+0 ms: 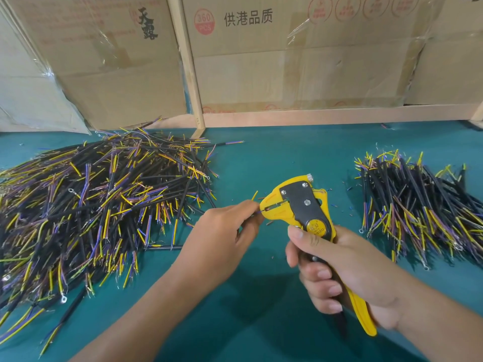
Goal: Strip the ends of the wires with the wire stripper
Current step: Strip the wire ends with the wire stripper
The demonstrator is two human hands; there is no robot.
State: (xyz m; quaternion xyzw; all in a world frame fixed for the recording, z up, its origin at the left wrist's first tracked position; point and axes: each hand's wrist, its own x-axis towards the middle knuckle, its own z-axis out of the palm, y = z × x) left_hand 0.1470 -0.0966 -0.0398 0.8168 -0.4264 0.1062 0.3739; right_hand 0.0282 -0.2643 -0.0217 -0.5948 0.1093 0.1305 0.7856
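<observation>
My right hand point(337, 270) grips the handles of a yellow and black wire stripper point(300, 205), whose jaws point left. My left hand point(222, 236) pinches a wire point(257, 212) and holds its purple end in the stripper's jaw; a yellow strand sticks up beside my fingers. Most of that wire is hidden under my left hand. A large heap of black cables with yellow and purple cores point(91, 199) lies to the left of my hands. A smaller pile of the same cables point(418, 205) lies to the right.
The work goes on over a teal table mat point(261, 322). Cardboard boxes point(287, 61) and a wooden frame point(188, 74) stand along the back edge. Small bits of cut insulation point(347, 207) lie scattered near the stripper.
</observation>
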